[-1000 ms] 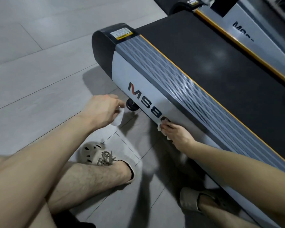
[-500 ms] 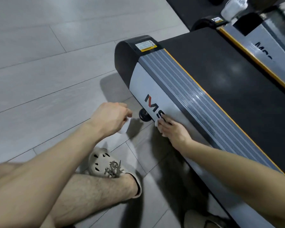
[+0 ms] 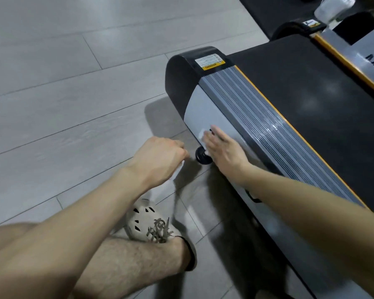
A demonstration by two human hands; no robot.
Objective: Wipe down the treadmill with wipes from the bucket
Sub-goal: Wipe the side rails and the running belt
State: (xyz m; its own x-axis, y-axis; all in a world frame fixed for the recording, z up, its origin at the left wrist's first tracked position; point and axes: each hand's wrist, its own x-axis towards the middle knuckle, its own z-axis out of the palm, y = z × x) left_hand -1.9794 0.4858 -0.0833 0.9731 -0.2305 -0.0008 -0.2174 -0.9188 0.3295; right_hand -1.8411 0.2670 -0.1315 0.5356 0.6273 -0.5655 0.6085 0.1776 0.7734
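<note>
The treadmill (image 3: 257,117) runs from the upper middle toward the lower right, with a black belt, a ribbed grey side rail and a white side panel. My right hand (image 3: 222,147) lies with straight fingers on that side panel and presses a white wipe (image 3: 201,133) against it near the rear end cap. My left hand (image 3: 160,160) hovers over the floor just left of the treadmill's black foot (image 3: 202,157), its fingers curled round a second white wipe (image 3: 178,170) that pokes out below the fist.
Grey plank floor (image 3: 73,104) spreads to the left. My bent leg and beige clog (image 3: 147,223) rest on the floor below my hands. A second treadmill (image 3: 354,52) stands at the upper right, with a white container (image 3: 333,7) behind it.
My right hand has slid the wipe along the side panel toward the rear end cap, over the logo. My left hand stays beside it, gripping its wipe. The view has shifted left.
</note>
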